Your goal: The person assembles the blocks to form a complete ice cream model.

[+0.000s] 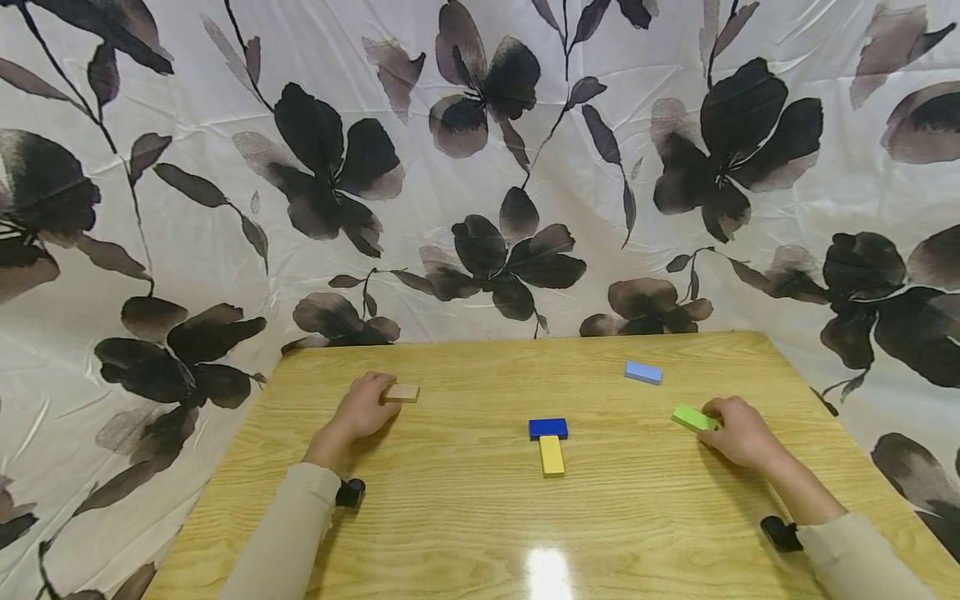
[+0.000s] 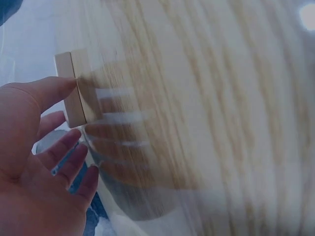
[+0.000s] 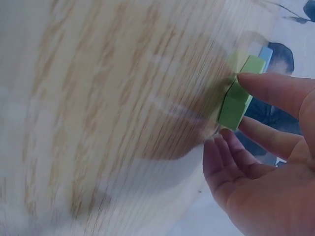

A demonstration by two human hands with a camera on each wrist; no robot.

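Observation:
At the table's left side my left hand pinches a natural-wood block between thumb and index finger. In the left wrist view the thumb lies on the wooden block's face, and the other fingers spread below it. On the right, my right hand pinches a lime-green block by its near end. The right wrist view shows the thumb on the green block and the index finger behind it. Between the hands, a dark blue block lies crosswise, with a yellow block lengthwise against its near side.
A light blue block lies toward the back right, beyond the green one. Everything rests on a glossy wood-grain table. Behind the table's far edge hangs a white cloth printed with dark flowers.

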